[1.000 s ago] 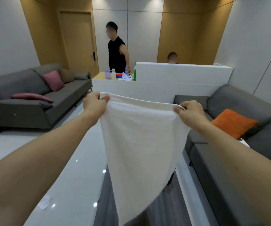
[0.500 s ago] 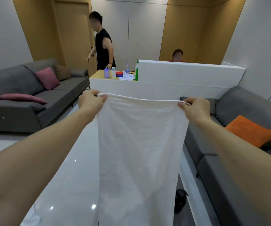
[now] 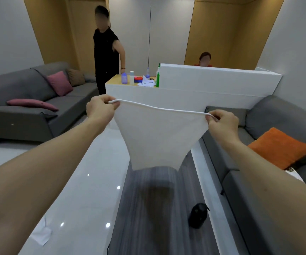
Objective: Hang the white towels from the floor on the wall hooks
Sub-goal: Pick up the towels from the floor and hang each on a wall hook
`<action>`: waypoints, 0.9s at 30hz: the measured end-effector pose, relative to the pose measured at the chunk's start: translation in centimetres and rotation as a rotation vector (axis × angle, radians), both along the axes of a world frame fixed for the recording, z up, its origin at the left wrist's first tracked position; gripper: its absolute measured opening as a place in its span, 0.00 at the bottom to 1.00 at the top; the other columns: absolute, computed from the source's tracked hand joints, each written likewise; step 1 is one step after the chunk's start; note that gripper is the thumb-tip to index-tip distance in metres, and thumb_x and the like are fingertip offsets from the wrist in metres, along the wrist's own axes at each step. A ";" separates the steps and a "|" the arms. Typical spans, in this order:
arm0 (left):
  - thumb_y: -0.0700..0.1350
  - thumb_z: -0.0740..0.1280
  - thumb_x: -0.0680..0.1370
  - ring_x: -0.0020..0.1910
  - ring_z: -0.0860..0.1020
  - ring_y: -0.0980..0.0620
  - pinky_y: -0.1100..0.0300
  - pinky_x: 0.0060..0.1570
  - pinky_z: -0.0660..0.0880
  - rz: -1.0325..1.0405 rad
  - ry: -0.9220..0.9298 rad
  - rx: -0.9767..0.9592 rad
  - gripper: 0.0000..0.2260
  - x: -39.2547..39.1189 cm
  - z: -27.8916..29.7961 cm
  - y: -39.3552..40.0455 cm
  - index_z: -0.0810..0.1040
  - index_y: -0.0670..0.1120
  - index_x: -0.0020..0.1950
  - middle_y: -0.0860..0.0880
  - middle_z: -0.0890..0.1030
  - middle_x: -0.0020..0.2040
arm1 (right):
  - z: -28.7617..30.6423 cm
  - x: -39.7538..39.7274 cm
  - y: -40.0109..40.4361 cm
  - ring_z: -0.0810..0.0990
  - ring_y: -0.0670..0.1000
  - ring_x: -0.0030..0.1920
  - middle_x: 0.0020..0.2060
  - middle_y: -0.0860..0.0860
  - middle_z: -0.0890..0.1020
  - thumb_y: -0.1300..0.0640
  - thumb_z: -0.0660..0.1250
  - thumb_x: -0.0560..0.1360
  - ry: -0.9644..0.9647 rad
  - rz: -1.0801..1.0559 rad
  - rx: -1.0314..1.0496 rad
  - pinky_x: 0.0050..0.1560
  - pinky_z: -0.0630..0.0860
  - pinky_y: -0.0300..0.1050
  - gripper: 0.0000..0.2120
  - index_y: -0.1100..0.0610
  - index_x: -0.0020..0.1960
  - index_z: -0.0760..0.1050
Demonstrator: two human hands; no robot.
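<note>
Hanging lengthwise from both hands' fingers [image 3: 210, 117], white towel [image 3: 157, 137], lower end apparently swung forward.

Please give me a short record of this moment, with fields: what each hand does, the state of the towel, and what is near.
left hand: pinches one top corner of the white towel
right hand: pinches the other top corner
towel state: stretched between both hands, hanging in the air
wall hooks: none in view
near: grey sofa at left, orange cushion at right, white counter ahead
</note>
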State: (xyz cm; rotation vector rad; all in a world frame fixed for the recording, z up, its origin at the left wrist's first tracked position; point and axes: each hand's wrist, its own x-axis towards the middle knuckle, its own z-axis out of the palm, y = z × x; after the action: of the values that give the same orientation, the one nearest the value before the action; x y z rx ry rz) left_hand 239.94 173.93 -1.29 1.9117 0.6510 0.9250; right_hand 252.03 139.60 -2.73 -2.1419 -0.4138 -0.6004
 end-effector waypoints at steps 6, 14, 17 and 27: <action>0.48 0.73 0.74 0.36 0.77 0.52 0.61 0.35 0.71 -0.039 0.217 -0.077 0.04 -10.1 -10.3 -5.1 0.83 0.54 0.39 0.53 0.82 0.37 | -10.0 -9.4 -5.2 0.77 0.50 0.37 0.33 0.51 0.82 0.61 0.70 0.74 0.181 0.050 -0.083 0.38 0.63 0.38 0.04 0.59 0.43 0.84; 0.48 0.72 0.76 0.39 0.78 0.57 0.64 0.35 0.70 -0.067 0.615 -0.115 0.02 -22.9 -25.8 -12.3 0.86 0.53 0.46 0.52 0.84 0.42 | -25.3 -21.0 -12.0 0.81 0.55 0.49 0.46 0.53 0.85 0.58 0.69 0.77 0.625 0.101 -0.279 0.48 0.74 0.44 0.07 0.57 0.52 0.84; 0.48 0.72 0.76 0.40 0.78 0.55 0.62 0.39 0.71 -0.126 0.794 -0.144 0.03 -27.1 -31.0 -14.2 0.86 0.52 0.47 0.52 0.84 0.43 | -30.3 -25.4 -14.7 0.82 0.55 0.49 0.45 0.52 0.86 0.56 0.69 0.77 0.765 0.128 -0.409 0.45 0.73 0.43 0.07 0.56 0.51 0.84; 0.50 0.72 0.75 0.38 0.79 0.54 0.63 0.33 0.69 -0.300 1.201 -0.082 0.07 -30.6 -40.2 -16.2 0.81 0.56 0.36 0.52 0.82 0.36 | -39.7 -30.8 -18.3 0.76 0.50 0.37 0.33 0.49 0.79 0.52 0.67 0.78 1.066 0.076 -0.629 0.37 0.67 0.41 0.19 0.46 0.29 0.70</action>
State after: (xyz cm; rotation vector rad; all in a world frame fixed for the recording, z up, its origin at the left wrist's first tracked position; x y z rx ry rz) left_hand 209.38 157.71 -41.52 2.2804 0.9837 -0.5398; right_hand 221.25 121.27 -42.39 -2.6397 -0.0655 0.8350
